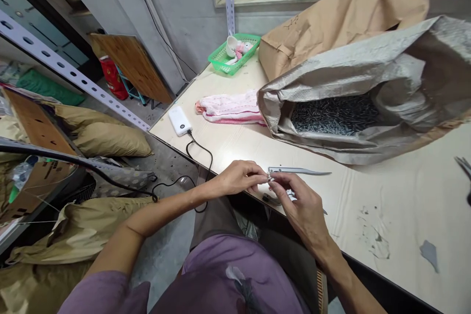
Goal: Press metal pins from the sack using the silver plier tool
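Both hands meet at the table's near edge. My left hand (246, 176) is closed, its thumb and fingertips pinching one side of a small shiny metal piece (270, 176). The fingers of my right hand (300, 198) pinch the same piece from the other side. The piece is mostly covered by fingertips, so its exact kind is unclear. Just beyond the fingers lies a grey blade-shaped metal part (303, 170) with a pointed end. Under my right hand, more metal parts show only in bits.
An open woven sack (331, 78) with many small dark metal pins (334, 115) stands beside a brown paper bag (342, 19). A white power bank (179, 121) with a black cable, striped cloth (231, 108), green basket (234, 54) and grey scrap (429, 255) lie on the table (397, 196).
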Available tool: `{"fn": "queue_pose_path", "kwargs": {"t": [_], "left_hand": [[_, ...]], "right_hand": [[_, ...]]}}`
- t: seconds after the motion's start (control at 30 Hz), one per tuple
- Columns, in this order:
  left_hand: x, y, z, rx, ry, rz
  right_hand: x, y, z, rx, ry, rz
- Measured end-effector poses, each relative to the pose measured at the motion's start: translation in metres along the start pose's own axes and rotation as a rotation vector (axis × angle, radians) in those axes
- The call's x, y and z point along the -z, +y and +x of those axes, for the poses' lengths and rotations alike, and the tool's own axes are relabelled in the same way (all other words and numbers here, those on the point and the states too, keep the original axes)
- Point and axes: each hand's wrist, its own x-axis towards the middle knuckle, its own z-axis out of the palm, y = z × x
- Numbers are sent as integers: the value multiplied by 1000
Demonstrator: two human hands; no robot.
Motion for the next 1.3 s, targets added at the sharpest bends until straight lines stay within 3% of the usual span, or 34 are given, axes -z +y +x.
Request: {"fn": "queue_pose_path", "kwargs": {"t": [0.17,0.33,0.53,0.67,0.83,1.3], "left_hand": [[-11,-1,3,66,7,-193],[-20,-17,3,144,-14,-210],[-17,-34,14,256,82,-242],[-18,-36,17,326,79,-302],[-22,-41,17,383,95,-288],[-29,-41,22,483,3,-24]], "right_hand": [[9,2,-3,50,28,-47],[7,9,-19,103,-4,-58],[21,52,-48,125,-26,-574],[25,75,-61,144,-58,-667],[21,73,-63,122,-24,-636],[21,66,-61,103,4,-608]]}}
